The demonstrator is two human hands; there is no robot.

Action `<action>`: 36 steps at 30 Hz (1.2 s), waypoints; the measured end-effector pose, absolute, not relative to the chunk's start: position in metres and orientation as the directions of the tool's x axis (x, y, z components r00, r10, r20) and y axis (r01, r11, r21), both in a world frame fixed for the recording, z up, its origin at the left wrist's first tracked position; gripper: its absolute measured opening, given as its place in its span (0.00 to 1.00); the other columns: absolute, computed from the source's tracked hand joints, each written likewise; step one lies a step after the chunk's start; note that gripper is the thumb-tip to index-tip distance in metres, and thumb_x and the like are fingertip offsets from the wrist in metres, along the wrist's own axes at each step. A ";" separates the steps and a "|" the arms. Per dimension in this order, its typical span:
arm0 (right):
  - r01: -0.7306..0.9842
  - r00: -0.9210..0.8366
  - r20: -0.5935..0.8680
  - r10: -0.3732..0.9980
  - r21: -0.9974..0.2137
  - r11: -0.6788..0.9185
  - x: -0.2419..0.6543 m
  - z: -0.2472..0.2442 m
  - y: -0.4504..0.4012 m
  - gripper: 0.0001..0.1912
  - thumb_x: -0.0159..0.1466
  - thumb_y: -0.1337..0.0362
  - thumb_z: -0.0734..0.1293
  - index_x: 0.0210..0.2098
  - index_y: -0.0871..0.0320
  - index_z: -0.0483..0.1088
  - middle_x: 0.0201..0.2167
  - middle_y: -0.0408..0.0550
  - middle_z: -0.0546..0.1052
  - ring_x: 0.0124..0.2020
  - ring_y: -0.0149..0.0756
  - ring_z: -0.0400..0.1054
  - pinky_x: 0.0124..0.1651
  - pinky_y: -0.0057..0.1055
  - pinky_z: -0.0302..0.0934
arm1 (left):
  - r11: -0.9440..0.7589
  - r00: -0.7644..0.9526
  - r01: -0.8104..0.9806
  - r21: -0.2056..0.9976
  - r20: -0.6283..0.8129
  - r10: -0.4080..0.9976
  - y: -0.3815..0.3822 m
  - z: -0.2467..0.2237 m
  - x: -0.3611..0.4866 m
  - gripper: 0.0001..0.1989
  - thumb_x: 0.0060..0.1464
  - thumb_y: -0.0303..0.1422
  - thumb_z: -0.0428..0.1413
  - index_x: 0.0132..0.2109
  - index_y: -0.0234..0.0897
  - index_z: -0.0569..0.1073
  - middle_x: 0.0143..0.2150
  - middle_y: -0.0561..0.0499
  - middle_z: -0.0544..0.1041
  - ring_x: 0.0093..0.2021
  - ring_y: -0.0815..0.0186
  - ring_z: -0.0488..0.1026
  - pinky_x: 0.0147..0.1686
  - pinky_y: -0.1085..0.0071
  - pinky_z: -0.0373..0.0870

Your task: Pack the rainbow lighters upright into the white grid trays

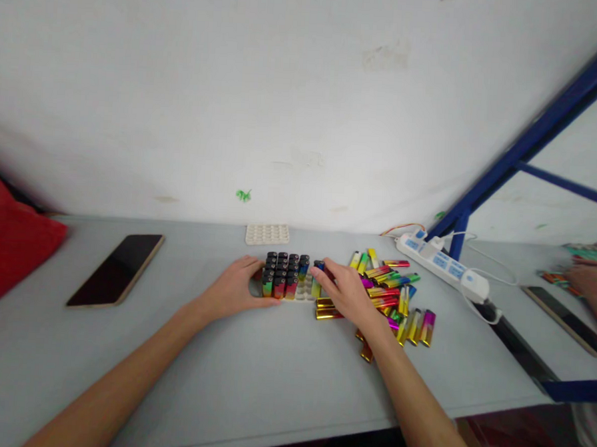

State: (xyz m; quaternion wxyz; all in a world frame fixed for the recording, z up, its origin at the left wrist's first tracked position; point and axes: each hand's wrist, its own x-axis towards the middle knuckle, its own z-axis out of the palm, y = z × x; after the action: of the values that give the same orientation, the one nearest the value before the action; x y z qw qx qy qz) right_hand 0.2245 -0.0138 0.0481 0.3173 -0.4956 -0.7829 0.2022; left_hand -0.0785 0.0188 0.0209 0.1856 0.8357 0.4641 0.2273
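Observation:
A white tray with holes stands on the table, its left part filled with rows of upright black-topped lighters in coloured metallic bodies. Around the tray's left end, my left hand is closed, thumb at the near side and fingers at the far side. My right hand pinches a blue-and-yellow lighter upright over the tray's right part. Whether its base sits in a hole I cannot tell. Beside and partly under my right hand lies a pile of loose shiny coloured lighter bodies.
Against the wall sits another white holed tray. A phone and a red cloth-like item are at left. At right are a power strip with cables, a blue metal frame, another phone and another person's hand.

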 end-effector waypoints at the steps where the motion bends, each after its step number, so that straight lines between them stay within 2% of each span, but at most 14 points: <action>1: 0.637 -0.315 0.274 0.908 -0.648 0.417 0.224 0.047 -0.013 0.28 0.86 0.40 0.59 0.34 0.50 0.64 0.28 0.43 0.78 0.32 0.40 0.73 0.39 0.33 0.57 | -0.500 0.467 0.692 0.520 0.206 0.860 0.019 0.021 -0.078 0.28 0.53 0.59 0.74 0.45 0.42 0.81 0.50 0.42 0.86 0.54 0.42 0.83 0.59 0.50 0.80; 4: 0.637 -0.343 0.245 0.907 -0.649 0.416 0.222 0.045 -0.012 0.26 0.85 0.41 0.62 0.36 0.50 0.68 0.32 0.46 0.82 0.35 0.41 0.76 0.42 0.33 0.61 | -0.499 0.466 0.695 0.518 0.204 0.861 0.018 0.023 -0.078 0.28 0.52 0.59 0.75 0.44 0.41 0.80 0.49 0.42 0.86 0.53 0.43 0.83 0.58 0.50 0.79; 9: 0.666 -0.365 0.222 0.904 -0.617 0.419 0.224 0.042 -0.010 0.21 0.84 0.46 0.67 0.38 0.51 0.72 0.33 0.47 0.83 0.36 0.42 0.77 0.44 0.33 0.64 | -0.502 0.473 0.693 0.518 0.199 0.858 0.018 0.024 -0.077 0.27 0.53 0.58 0.75 0.43 0.42 0.79 0.49 0.42 0.86 0.53 0.43 0.83 0.58 0.48 0.79; 15: 0.669 -0.413 0.197 0.889 -0.597 0.443 0.225 0.044 -0.011 0.12 0.85 0.56 0.68 0.45 0.52 0.74 0.40 0.49 0.85 0.41 0.43 0.80 0.47 0.33 0.65 | -0.496 0.460 0.698 0.517 0.207 0.863 0.019 0.022 -0.079 0.28 0.51 0.59 0.76 0.43 0.43 0.80 0.48 0.44 0.86 0.52 0.44 0.83 0.55 0.53 0.79; 19: 0.725 -0.417 0.173 0.892 -0.529 0.441 0.221 0.048 -0.014 0.09 0.85 0.56 0.70 0.49 0.53 0.76 0.43 0.51 0.87 0.43 0.43 0.81 0.46 0.32 0.65 | -0.497 0.464 0.697 0.516 0.203 0.862 0.021 0.018 -0.080 0.27 0.51 0.59 0.75 0.44 0.44 0.81 0.49 0.44 0.87 0.53 0.44 0.83 0.55 0.54 0.80; 27: 0.822 -0.341 0.158 0.927 -0.429 0.375 0.207 0.044 -0.015 0.10 0.83 0.53 0.72 0.51 0.51 0.79 0.44 0.53 0.89 0.42 0.46 0.84 0.42 0.33 0.64 | -0.502 0.457 0.675 0.541 0.227 0.860 0.023 0.016 -0.082 0.32 0.51 0.63 0.73 0.50 0.43 0.83 0.54 0.41 0.88 0.56 0.41 0.84 0.63 0.47 0.80; 29: 0.808 -0.350 0.164 0.922 -0.446 0.386 0.208 0.044 -0.015 0.12 0.83 0.50 0.71 0.49 0.51 0.79 0.43 0.54 0.89 0.41 0.47 0.83 0.43 0.36 0.67 | -0.496 0.456 0.681 0.539 0.218 0.863 0.023 0.015 -0.081 0.32 0.51 0.63 0.74 0.50 0.43 0.83 0.54 0.41 0.88 0.57 0.40 0.84 0.62 0.47 0.80; 33: 0.694 -0.354 0.242 0.903 -0.579 0.427 0.230 0.050 -0.011 0.19 0.84 0.45 0.66 0.45 0.48 0.81 0.40 0.53 0.88 0.40 0.50 0.83 0.47 0.43 0.72 | -0.503 0.453 0.680 0.533 0.234 0.860 0.024 0.016 -0.081 0.31 0.49 0.64 0.73 0.46 0.45 0.82 0.50 0.43 0.88 0.52 0.42 0.84 0.57 0.50 0.81; 36: 0.754 -0.150 0.320 0.935 -0.575 0.318 0.269 0.055 0.004 0.19 0.84 0.49 0.64 0.47 0.50 0.83 0.40 0.56 0.88 0.42 0.54 0.84 0.52 0.47 0.73 | -0.515 0.461 0.675 0.529 0.243 0.854 0.023 0.017 -0.080 0.30 0.49 0.64 0.73 0.44 0.45 0.81 0.47 0.44 0.87 0.49 0.45 0.84 0.54 0.52 0.82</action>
State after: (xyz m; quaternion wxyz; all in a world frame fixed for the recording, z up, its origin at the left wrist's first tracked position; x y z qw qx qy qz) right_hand 0.2688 0.0041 0.0552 0.3220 -0.5669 -0.7450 0.1410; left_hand -0.0802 0.0229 0.0170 0.1822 0.8350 0.4577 0.2452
